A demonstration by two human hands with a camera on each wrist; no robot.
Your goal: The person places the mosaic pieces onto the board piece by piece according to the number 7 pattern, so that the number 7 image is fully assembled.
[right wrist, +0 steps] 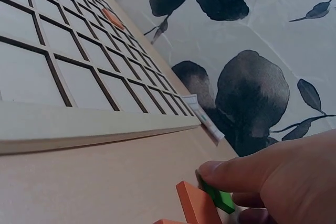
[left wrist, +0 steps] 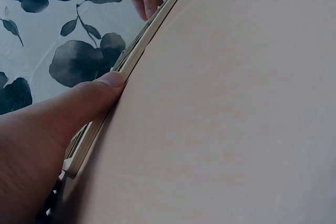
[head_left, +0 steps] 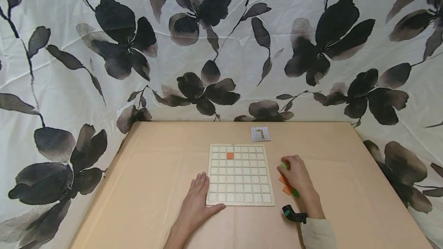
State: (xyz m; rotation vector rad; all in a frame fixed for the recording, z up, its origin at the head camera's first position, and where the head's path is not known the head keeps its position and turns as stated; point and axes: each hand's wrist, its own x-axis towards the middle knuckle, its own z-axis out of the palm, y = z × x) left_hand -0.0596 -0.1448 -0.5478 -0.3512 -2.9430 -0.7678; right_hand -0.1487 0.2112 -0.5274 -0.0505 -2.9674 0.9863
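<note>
A pale wooden grid board (head_left: 242,204) lies on the table, with one orange tile (head_left: 230,155) in a cell of its second row. My left hand (head_left: 196,205) rests at the board's lower left corner, fingers extended along its left side. In the left wrist view the thumb (left wrist: 97,95) touches the board's near edge. To the right of the board, my right hand (head_left: 298,176) pinches a green tile (right wrist: 223,201) over a small pile. Orange tiles (right wrist: 197,203) lie right beside those fingers, and another green tile (head_left: 295,193) is below them.
A small card (head_left: 260,134) with a coloured grid pattern lies behind the board, near its upper right corner. The light wooden table (head_left: 166,145) backs onto a hanging cloth (head_left: 242,49) with dark flowers. A black band (head_left: 294,215) circles the right wrist.
</note>
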